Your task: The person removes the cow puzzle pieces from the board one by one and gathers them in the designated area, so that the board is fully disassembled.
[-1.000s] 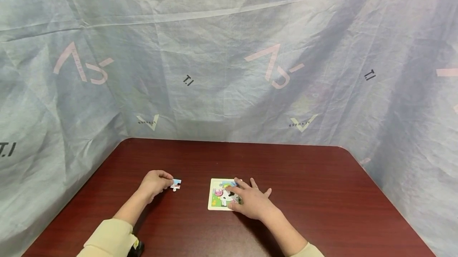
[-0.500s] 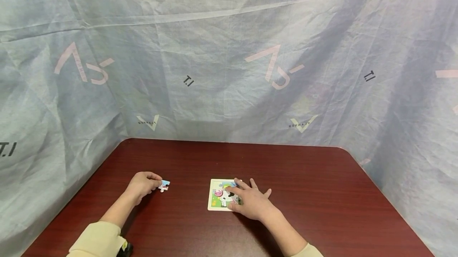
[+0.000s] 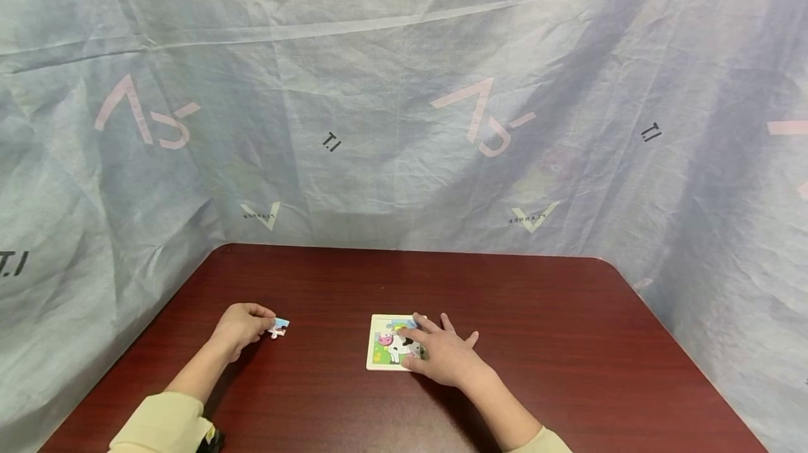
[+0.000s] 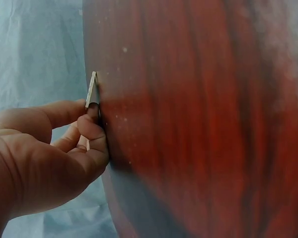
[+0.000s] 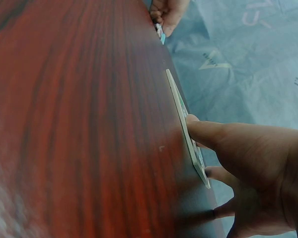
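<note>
My left hand (image 3: 240, 329) pinches a small jigsaw piece (image 3: 279, 327), pale blue and white with dark patches, on the left part of the table. In the left wrist view the jigsaw piece (image 4: 92, 90) shows edge-on between thumb and fingers. A square puzzle board (image 3: 380, 364) with a cream rim and a cartoon cow picture lies flat near the middle. Across its right side my right hand (image 3: 447, 355) rests with spread fingers, hiding part of the picture. From the right wrist view, the thumb (image 5: 201, 130) lies on the puzzle board (image 5: 178, 101).
The dark red wood-grain table (image 3: 536, 313) has rounded far corners. Behind and around it hangs a grey printed cloth (image 3: 391, 179). A small black object (image 3: 211, 440) sits at my left sleeve (image 3: 160, 421).
My left hand has moved left with the jigsaw piece, away from the puzzle board. My right hand and the puzzle board have stayed in place.
</note>
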Action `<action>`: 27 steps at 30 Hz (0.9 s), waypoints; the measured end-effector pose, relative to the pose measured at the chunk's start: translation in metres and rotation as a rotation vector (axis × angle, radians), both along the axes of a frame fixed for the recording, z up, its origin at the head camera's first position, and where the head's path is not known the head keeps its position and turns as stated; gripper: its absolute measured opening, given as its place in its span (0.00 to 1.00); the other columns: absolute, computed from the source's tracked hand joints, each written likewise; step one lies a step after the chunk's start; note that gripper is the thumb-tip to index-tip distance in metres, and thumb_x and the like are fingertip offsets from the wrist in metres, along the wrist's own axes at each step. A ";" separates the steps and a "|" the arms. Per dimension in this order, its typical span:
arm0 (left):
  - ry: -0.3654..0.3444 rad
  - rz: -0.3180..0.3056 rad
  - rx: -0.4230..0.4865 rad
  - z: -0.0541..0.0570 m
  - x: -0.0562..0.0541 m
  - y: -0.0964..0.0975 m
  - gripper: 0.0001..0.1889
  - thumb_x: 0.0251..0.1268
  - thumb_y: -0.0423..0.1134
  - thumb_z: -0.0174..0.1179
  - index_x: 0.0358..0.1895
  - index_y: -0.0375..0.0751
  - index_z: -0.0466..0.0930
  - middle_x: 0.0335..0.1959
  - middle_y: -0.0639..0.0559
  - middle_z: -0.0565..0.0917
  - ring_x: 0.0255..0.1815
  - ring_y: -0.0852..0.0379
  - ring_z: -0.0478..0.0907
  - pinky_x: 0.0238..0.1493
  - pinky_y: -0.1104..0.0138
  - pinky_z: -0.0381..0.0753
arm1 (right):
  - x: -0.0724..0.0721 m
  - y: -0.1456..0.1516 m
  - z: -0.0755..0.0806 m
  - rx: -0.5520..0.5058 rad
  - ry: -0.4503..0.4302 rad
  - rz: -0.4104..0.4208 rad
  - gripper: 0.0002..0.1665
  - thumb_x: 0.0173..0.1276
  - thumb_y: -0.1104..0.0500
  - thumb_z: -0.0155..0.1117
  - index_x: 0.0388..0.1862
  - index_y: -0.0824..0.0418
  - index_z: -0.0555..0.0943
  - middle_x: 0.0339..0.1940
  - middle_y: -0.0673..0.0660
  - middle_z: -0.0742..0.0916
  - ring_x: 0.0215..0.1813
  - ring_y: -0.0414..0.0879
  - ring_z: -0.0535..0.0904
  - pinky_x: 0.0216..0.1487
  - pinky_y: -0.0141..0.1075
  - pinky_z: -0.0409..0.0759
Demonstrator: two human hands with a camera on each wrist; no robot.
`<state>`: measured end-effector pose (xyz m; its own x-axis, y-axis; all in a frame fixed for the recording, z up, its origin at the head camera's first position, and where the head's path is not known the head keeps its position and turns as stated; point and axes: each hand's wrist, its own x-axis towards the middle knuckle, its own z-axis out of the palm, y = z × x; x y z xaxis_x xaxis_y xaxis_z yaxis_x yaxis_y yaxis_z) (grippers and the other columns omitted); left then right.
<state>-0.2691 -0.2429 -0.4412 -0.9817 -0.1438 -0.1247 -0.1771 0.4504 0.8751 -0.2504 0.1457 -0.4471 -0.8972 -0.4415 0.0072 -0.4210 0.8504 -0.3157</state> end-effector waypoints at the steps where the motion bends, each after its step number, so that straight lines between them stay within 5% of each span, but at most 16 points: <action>1: -0.001 0.002 -0.001 0.000 0.000 0.000 0.07 0.69 0.28 0.59 0.44 0.25 0.81 0.30 0.48 0.79 0.31 0.53 0.73 0.35 0.63 0.77 | 0.000 0.000 0.000 -0.001 -0.001 -0.001 0.31 0.70 0.38 0.65 0.71 0.39 0.75 0.79 0.52 0.67 0.75 0.74 0.57 0.48 0.87 0.51; 16: 0.002 0.003 -0.029 -0.002 -0.001 0.000 0.07 0.68 0.29 0.59 0.44 0.27 0.82 0.35 0.45 0.81 0.34 0.51 0.75 0.35 0.64 0.78 | 0.001 0.001 -0.001 -0.013 0.006 -0.006 0.33 0.69 0.37 0.65 0.72 0.39 0.73 0.78 0.52 0.68 0.75 0.74 0.58 0.49 0.87 0.50; 27: 0.015 0.009 -0.043 -0.001 0.002 0.002 0.07 0.69 0.31 0.59 0.42 0.29 0.82 0.34 0.46 0.80 0.33 0.52 0.76 0.35 0.64 0.78 | 0.001 0.000 -0.002 -0.059 0.017 -0.061 0.44 0.65 0.39 0.71 0.74 0.53 0.68 0.74 0.54 0.75 0.76 0.68 0.60 0.51 0.86 0.48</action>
